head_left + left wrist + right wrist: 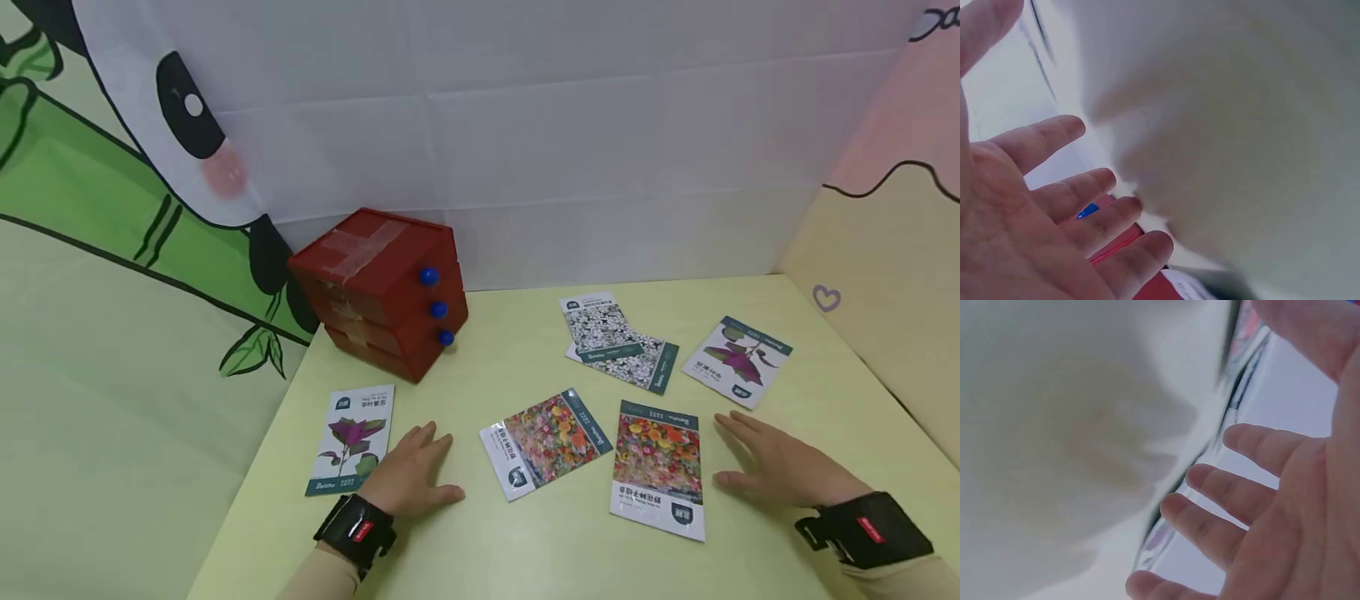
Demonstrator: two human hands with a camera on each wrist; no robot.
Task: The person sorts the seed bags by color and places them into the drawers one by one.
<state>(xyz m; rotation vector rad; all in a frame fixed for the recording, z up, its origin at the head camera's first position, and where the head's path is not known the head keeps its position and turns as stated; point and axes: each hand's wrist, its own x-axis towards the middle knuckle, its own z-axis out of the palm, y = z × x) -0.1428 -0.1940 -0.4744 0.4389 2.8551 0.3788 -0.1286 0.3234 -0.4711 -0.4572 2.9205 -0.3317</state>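
Note:
My left hand (411,473) is over the table at the left, fingers spread and holding nothing. Beside it lies a seed packet with a purple-leaved plant (351,440), partly behind the hand. My right hand (783,464), also with spread fingers and nothing in them, is right of an upright wildflower seed packet (658,467). A second wildflower packet (547,442) lies tilted between the hands. Beyond the right fingertips is another purple-leaf packet (737,362). Farther back, a white-flower packet (598,323) overlaps a second white-flower packet (648,367). Both wrist views show open palms above the tabletop.
A red box with drawers (375,292) and several blue knobs stands at the back left of the pale yellow table (555,550), tape across its top and side. Printed cloth walls (555,167) enclose the back and sides. Each wrist wears a black strap (873,529).

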